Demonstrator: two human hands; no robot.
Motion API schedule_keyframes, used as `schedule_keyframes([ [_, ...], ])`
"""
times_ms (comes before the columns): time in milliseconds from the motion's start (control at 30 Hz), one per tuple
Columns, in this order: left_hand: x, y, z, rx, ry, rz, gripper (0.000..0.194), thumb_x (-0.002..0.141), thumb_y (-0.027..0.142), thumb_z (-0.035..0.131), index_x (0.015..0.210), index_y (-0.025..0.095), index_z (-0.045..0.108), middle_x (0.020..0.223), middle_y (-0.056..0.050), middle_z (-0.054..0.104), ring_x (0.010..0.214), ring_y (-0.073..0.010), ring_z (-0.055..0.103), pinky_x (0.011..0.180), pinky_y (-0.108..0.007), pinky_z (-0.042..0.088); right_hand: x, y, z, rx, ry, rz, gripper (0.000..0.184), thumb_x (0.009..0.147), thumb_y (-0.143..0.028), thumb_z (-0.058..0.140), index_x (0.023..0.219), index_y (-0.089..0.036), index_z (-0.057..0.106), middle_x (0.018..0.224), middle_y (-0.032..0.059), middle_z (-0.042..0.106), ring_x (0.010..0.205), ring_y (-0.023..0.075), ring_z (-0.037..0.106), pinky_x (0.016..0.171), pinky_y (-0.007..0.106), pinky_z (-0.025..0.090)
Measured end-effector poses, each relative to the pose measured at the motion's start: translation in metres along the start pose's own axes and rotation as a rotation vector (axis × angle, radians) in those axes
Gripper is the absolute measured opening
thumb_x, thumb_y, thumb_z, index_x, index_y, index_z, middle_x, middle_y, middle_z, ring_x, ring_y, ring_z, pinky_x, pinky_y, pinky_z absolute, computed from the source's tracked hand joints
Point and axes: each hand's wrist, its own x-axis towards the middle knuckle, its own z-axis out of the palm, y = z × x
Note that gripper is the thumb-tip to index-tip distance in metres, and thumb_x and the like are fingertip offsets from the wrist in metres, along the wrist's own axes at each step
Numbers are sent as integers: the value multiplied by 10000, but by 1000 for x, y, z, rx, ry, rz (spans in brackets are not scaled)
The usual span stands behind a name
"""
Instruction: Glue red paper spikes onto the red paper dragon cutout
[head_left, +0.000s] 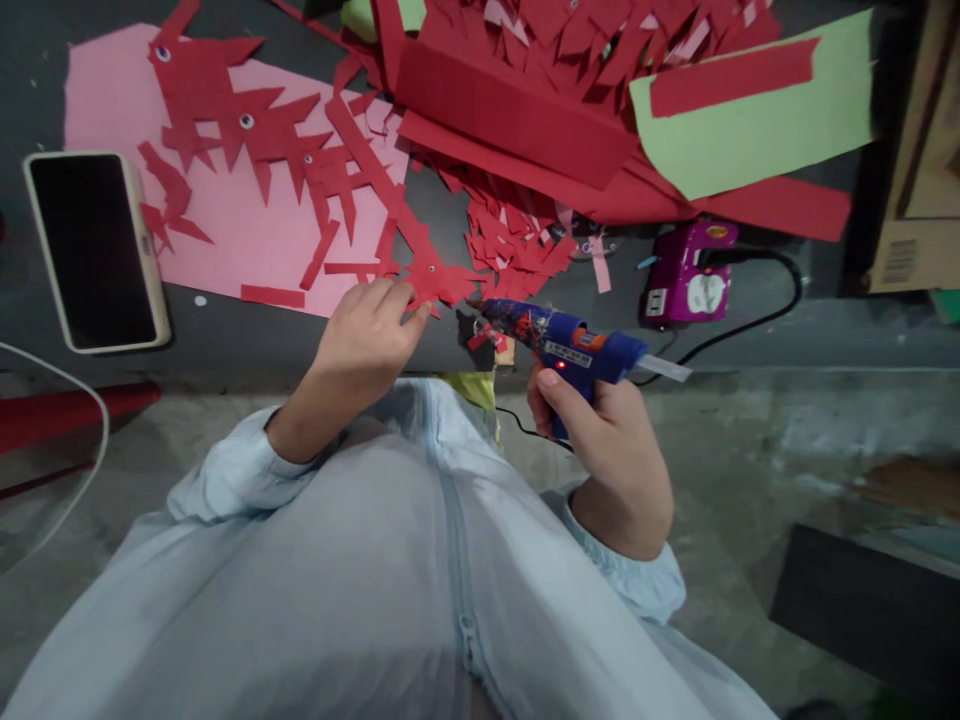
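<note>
Left of the glue gun's (564, 345) nozzle lies a red paper piece (433, 272) with a small eye, its lower edge hidden by the left hand (367, 335), whose curled fingers pinch or merely press; I cannot tell which. The right hand (619, 440) wraps the glue gun's handle, covering its trigger, and beyond the glue gun a red paper heap (555, 40) is cut off by the upper edge.

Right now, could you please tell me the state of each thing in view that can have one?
Glue gun: held in the right hand, red light lit, glue stick protruding behind.
Small red cutout: flat, beside the left hand's fingertips.
Phone: face up, screen dark.
Purple adapter: black plug inserted.
Pink sheet: partly covered by red pieces.
Green sheet: red strip on top.
</note>
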Motion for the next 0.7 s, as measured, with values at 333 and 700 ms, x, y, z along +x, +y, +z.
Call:
schedule_keyframes([
  [333, -1, 2, -10, -29, -11, 15, 303, 1024, 212, 424, 1038, 138, 717, 994, -122, 718, 891, -234, 626, 772, -384, 463, 1, 1, 1, 25, -38, 0, 437, 923, -527, 573, 594, -244, 518, 505, -7, 532, 474, 137, 486, 487, 313, 377],
  [700, -1, -4, -10, -162, 22, -133, 284, 1001, 220, 468, 1168, 154, 688, 1321, -128, 671, 1190, -288, 575, 927, -454, 453, -2, 1, 1, 57, -21, 2, 444, 919, -543, 578, 603, -237, 519, 513, -14, 526, 480, 128, 480, 494, 303, 368],
])
